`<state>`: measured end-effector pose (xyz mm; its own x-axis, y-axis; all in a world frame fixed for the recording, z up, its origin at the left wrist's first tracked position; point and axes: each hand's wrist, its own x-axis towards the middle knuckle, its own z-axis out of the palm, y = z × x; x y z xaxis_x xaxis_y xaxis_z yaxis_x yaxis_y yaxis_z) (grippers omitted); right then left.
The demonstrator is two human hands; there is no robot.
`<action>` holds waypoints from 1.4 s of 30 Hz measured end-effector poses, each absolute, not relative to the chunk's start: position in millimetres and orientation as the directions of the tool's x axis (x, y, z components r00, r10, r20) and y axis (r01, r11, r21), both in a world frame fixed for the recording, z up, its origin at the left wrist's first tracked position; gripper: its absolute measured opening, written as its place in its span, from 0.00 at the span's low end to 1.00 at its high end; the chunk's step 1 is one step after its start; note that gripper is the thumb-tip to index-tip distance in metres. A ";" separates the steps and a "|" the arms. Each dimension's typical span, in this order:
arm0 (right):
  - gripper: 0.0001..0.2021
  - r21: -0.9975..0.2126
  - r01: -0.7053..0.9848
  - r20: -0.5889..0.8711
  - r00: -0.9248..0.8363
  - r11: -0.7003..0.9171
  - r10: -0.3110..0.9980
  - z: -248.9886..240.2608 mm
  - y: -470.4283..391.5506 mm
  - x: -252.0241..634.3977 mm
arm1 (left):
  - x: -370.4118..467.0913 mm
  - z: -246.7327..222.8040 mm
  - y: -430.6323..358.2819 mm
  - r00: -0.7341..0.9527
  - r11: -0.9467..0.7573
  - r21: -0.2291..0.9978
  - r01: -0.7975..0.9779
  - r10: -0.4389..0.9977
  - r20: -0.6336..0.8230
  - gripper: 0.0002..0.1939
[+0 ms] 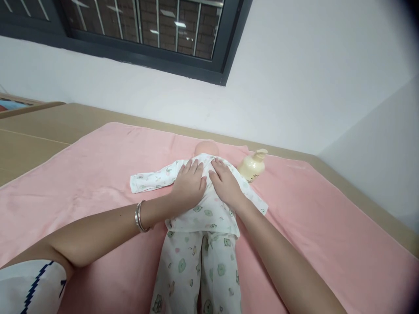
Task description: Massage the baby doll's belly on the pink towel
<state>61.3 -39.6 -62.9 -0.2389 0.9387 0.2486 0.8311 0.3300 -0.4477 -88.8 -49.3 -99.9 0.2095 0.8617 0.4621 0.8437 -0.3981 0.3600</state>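
Observation:
A baby doll (207, 148) lies stretched out on a pink blanket (108, 161), its smooth head at the far end. It wears a white long-sleeved pajama top (206, 213) and matching pajama pants (183, 266), both printed with small green figures. My left hand (190, 185) rests flat on the upper left of the top, fingers stretched out. On the upper right, my right hand (225, 183) lies flat too, fingers pointing toward the head. Neither hand grips anything. Which way the doll faces I cannot tell.
A cream pump bottle (252, 166) stands on the blanket, just right of the doll's shoulder. The blanket covers a wooden surface (88, 115) that runs along a white wall (294, 87). A dark-framed window (147, 52) with bars is above.

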 end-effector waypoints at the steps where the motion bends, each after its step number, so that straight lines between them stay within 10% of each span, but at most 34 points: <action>1: 0.28 -0.456 0.825 0.263 -0.232 0.333 0.936 -65.9 -36.4 62.7 | -88.9 -100.6 -51.3 0.211 -0.410 0.375 0.831 0.857 0.470 0.26; 24: 0.30 -0.362 0.821 0.542 -0.201 0.442 0.816 -50.0 -54.0 64.3 | -99.0 -115.9 -51.1 0.063 -0.495 0.616 0.613 0.808 0.586 0.23; 30: 0.26 -0.418 0.792 0.318 -0.332 0.445 0.888 -63.1 -55.0 55.0 | -98.7 -111.4 -55.4 0.032 -0.463 0.660 0.592 0.831 0.555 0.23; 42: 0.24 -0.346 0.819 0.432 -0.294 0.458 0.852 -68.0 -57.2 55.2 | -96.8 -112.5 -54.2 0.039 -0.482 0.690 0.540 0.834 0.551 0.22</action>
